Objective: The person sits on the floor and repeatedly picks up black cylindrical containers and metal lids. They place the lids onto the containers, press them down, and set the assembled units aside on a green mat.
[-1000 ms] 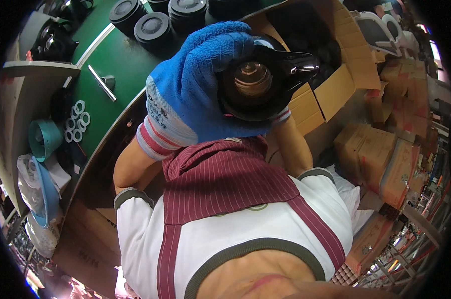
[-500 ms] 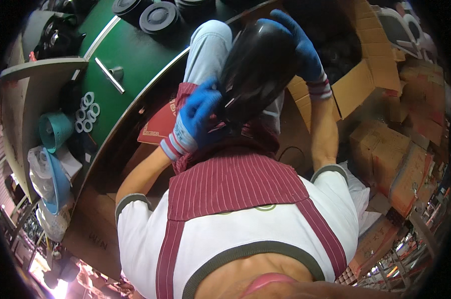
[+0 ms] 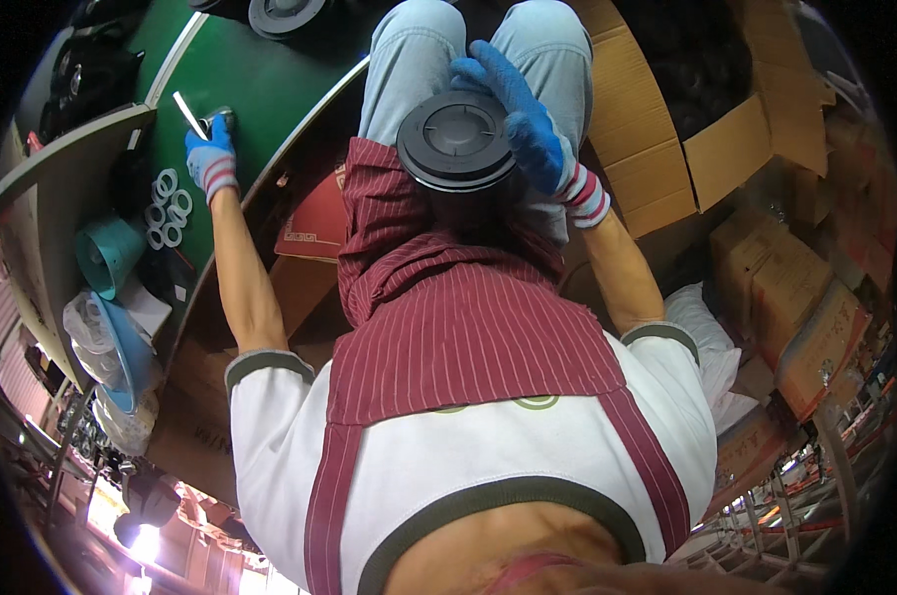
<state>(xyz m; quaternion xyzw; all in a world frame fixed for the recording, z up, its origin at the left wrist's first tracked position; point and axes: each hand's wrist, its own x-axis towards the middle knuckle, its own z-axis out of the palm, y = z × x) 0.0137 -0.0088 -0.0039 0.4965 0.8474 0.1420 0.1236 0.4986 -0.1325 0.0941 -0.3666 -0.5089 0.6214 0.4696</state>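
Note:
Between my knees stands a black container (image 3: 457, 144), its round, ridged grey-black end facing up. My right hand (image 3: 539, 124), in a blue-palmed glove, is beside the container's right and far rim. Its fingers are stretched out and the thumb is near the edge; whether they press on it I cannot tell. On the left, over the green table, my gloved left hand (image 3: 212, 159) is closed round a T-shaped metal tool (image 3: 188, 112), whose pale bar sticks out past the fingers. The container's lower part is hidden in the shadow between my legs.
Several white rings (image 3: 168, 208) lie on the green table (image 3: 260, 94), near a teal basket (image 3: 108, 253). More black round parts (image 3: 285, 12) stand at its far edge. An open cardboard box (image 3: 647, 149) with dark contents is to my right. A red box (image 3: 311, 220) lies left of my lap.
The black container has gone from tilted in both hands to upright between my knees. My left hand has left it and taken hold of the T-shaped tool on the table.

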